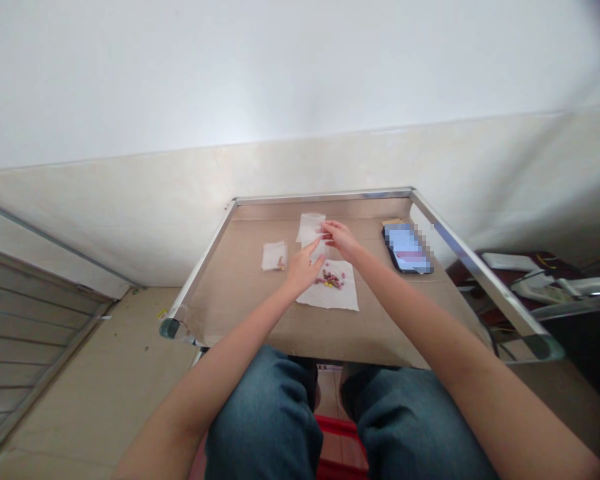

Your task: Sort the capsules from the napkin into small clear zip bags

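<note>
On the tan table (230, 293), the far white sheet (310, 227) looks light, soft, best pinched edgewise; whether left hand (304, 268) or right hand (341, 240) grips anything, I cannot tell

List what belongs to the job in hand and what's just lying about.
Job in hand, apparently: small pink and yellow pieces; white sheet beneath them; rear white square; left white square.
Lying about: smartphone; white rectangular object at right.

Tabletop (235, 300) looks matt, lightly creased, w/ shiny metal frame (325, 195) & smooth, plastic-looking corner cap (170, 327). Big sheet (330, 301) & small squares (271, 255) = thin matt paper; jeans (263, 420) = denim cloth; wall (280, 67) smooth w/ soft sheen.
</note>
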Tool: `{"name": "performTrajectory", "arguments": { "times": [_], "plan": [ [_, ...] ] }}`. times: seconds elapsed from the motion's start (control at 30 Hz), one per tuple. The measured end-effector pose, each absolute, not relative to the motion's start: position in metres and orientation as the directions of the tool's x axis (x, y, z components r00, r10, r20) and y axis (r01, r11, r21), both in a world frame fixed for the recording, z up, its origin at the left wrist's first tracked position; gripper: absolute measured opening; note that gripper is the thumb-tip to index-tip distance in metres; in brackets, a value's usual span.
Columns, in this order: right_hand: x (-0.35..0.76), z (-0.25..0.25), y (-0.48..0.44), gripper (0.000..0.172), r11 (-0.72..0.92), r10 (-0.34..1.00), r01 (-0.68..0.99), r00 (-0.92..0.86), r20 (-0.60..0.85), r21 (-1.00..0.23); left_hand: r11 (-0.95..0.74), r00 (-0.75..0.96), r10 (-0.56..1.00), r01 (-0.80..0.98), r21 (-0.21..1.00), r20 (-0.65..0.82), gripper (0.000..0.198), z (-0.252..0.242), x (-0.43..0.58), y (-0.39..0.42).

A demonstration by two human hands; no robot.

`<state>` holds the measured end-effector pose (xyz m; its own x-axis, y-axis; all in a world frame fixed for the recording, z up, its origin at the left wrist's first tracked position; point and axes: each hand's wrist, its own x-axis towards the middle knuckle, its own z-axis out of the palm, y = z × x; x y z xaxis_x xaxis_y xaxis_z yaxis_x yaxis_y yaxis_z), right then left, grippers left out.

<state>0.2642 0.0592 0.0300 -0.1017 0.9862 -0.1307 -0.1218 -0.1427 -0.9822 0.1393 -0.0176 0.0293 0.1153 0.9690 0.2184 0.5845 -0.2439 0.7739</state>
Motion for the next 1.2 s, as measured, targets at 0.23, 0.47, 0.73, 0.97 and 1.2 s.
{"name": "performTrajectory", "arguments": {
  "times": [0.23,0.47,0.73,0.97,1.2],
  "plan": [
    [0.263,0.03,0.071,0.008,-0.082,0.993,0.127,-0.072,-0.092,-0.989,-0.289,0.211,0.957,0.607,0.741,0.2,0.042,0.017,0.135,-0.016],
    [0.273,0.008,0.076,0.004,-0.087,0.996,0.237,0.016,-0.086,-0.968,-0.292,0.082,0.935,0.728,0.62,0.344,0.026,0.014,0.126,0.006],
    [0.275,-0.006,0.079,0.027,-0.148,0.987,0.384,0.111,-0.113,-0.912,-0.115,-0.003,0.979,0.821,0.56,0.205,0.046,0.004,0.131,0.037],
    [0.274,-0.008,0.077,0.023,-0.227,0.973,0.299,0.111,-0.202,-0.927,-0.049,-0.083,0.978,0.803,0.594,0.192,0.036,0.0,0.132,0.048],
    [0.271,-0.001,0.074,0.014,-0.294,0.953,0.185,0.125,-0.275,-0.938,-0.037,-0.148,0.966,0.734,0.678,0.213,0.034,-0.003,0.133,0.051]
  ]
}}
